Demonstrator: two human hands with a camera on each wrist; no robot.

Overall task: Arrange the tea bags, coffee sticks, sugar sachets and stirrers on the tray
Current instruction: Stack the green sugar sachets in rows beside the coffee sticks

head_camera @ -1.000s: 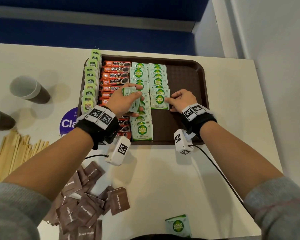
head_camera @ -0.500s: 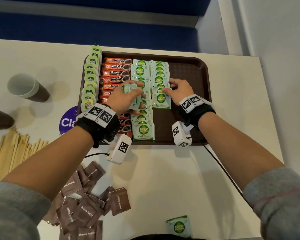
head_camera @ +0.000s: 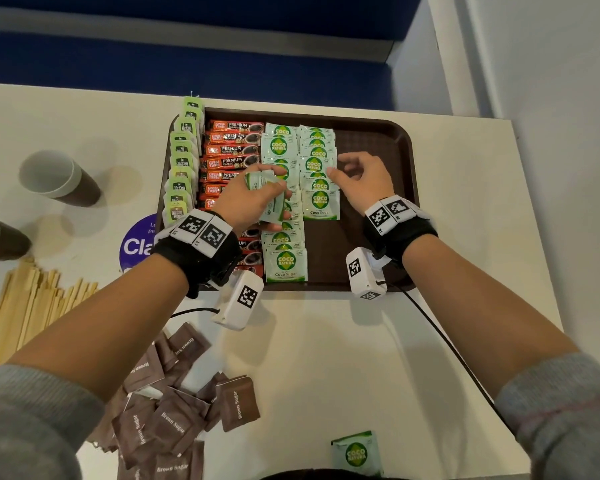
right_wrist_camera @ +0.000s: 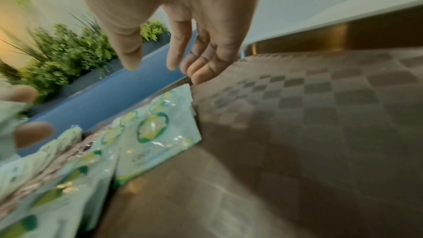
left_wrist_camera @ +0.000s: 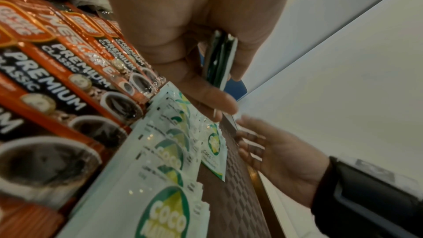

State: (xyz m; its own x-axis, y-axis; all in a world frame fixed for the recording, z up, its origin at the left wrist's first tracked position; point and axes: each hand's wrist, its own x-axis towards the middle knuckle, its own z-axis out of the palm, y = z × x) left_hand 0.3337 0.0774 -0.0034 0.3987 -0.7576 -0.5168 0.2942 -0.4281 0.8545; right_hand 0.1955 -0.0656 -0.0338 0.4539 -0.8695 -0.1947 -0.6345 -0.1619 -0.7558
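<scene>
A brown tray [head_camera: 378,140] holds a column of green tea bags [head_camera: 182,161], a column of orange coffee sticks [head_camera: 231,150] and two columns of green-and-white coco sugar sachets [head_camera: 317,174]. My left hand [head_camera: 253,199] hovers over the left sachet column and grips a small stack of coco sugar sachets [left_wrist_camera: 219,61]. My right hand [head_camera: 357,178] hangs over the right sachet column [right_wrist_camera: 158,129] with relaxed fingers [right_wrist_camera: 176,55] and holds nothing. Brown sugar sachets [head_camera: 174,410] lie heaped on the table at the near left. Wooden stirrers [head_camera: 25,313] lie at the far left.
Two paper cups [head_camera: 58,178] stand left of the tray, with a blue round sticker [head_camera: 139,244] beside it. One loose coco sugar sachet [head_camera: 355,452] lies at the table's near edge. A cable [head_camera: 440,341] runs from the right wrist camera. The tray's right third [head_camera: 371,161] is bare.
My right hand has let go of the front sachet of the right column and risen a little further back. The left hand keeps its stack in about the same place.
</scene>
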